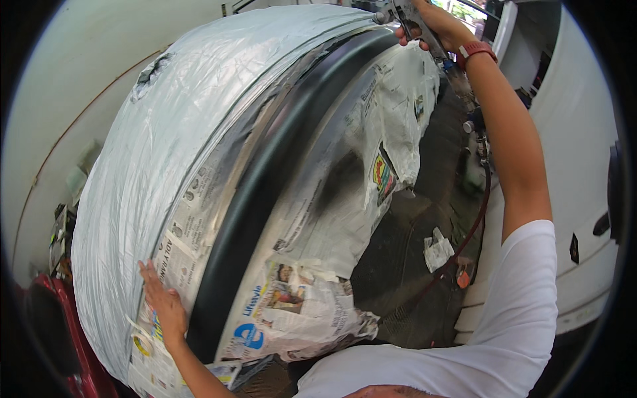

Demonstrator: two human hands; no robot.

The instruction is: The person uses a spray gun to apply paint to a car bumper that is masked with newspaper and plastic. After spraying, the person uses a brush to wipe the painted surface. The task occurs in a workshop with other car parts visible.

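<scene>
My left hand [162, 302] lies with fingers stretched out on the newspaper [174, 262] taped along the panel, near the edge of a pale plastic sheet [139, 199]. At the far upper right my right hand [443, 25] is closed around a metal spray gun [436, 52], its front end close to the far part of a long dark glossy panel [255, 179]. Newspaper covers both sides of this curved strip. On the right-hand newspaper [308, 318] is a dark sooty patch of overspray. A roll of tape [141, 342] rests beside my left wrist.
A dark red hose [479, 219] runs down from the spray gun to the floor [398, 278]. Crumpled white paper [438, 251] lies there, with an orange object [463, 277] nearby. A white vehicle [577, 172] stands at the right; something red [76, 345] is at the lower left.
</scene>
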